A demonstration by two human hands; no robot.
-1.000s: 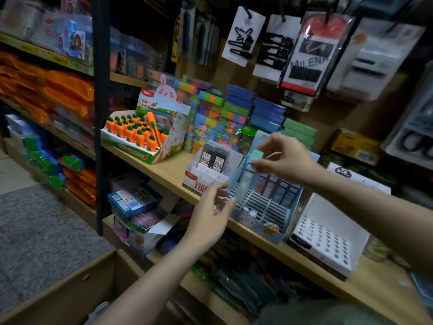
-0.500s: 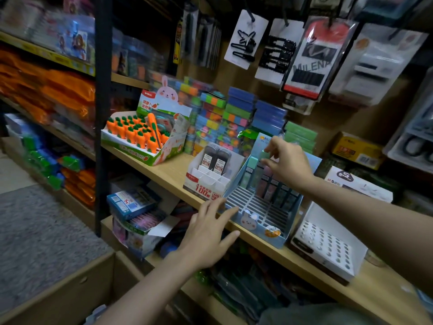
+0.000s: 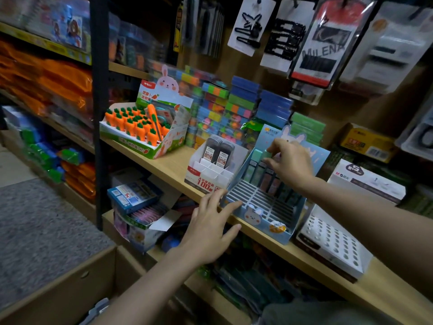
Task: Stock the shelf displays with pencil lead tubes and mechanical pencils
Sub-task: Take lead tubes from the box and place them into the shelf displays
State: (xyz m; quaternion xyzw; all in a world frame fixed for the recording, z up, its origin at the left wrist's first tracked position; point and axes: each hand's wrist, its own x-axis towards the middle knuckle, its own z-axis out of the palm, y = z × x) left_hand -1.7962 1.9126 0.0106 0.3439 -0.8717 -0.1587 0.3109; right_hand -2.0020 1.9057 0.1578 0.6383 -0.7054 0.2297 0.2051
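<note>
Left hand (image 3: 212, 227) being held open with fingers spread against the front corner of the blue display (image 3: 262, 215) on the shelf (image 3: 173, 168), right hand (image 3: 291, 164) curling its fingertips onto the lead tubes (image 3: 259, 170) standing in the back row, white display (image 3: 212, 175) being left just beside.

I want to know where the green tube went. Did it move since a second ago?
Yes. The green tube went from in front of the blue display box, held by the right hand, down and back into its rear row.
</note>
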